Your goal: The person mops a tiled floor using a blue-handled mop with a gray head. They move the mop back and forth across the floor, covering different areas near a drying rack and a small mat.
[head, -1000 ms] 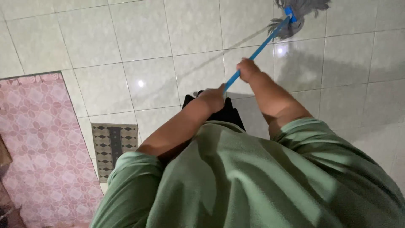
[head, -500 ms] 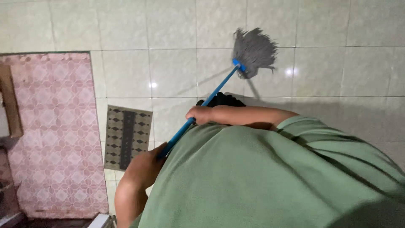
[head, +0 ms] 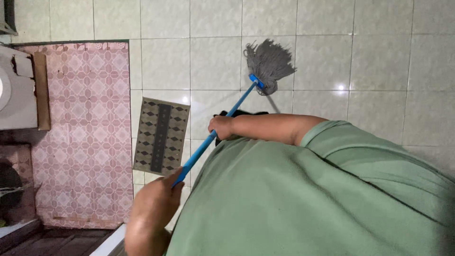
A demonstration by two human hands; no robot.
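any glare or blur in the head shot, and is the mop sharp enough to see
Head view: a small bright glare spot sits on the glossy floor tiles; the grey mop head and blue handle are fairly sharp, with little motion blur; lighting is dim and uneven, darkest at the lower left.

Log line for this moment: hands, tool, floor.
left hand: grips mop handle end | right hand: grips mop handle midway | mop head: on pale tiles | small mat: beside

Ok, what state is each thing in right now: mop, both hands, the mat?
Mop head: grey strands spread, resting on the pale floor tiles.
Blue mop handle: slanted, gripped in two places.
Right hand: closed around mid-handle.
Left hand: closed on the handle's lower end.
Patterned mat: lying flat, beside the pink tiles.
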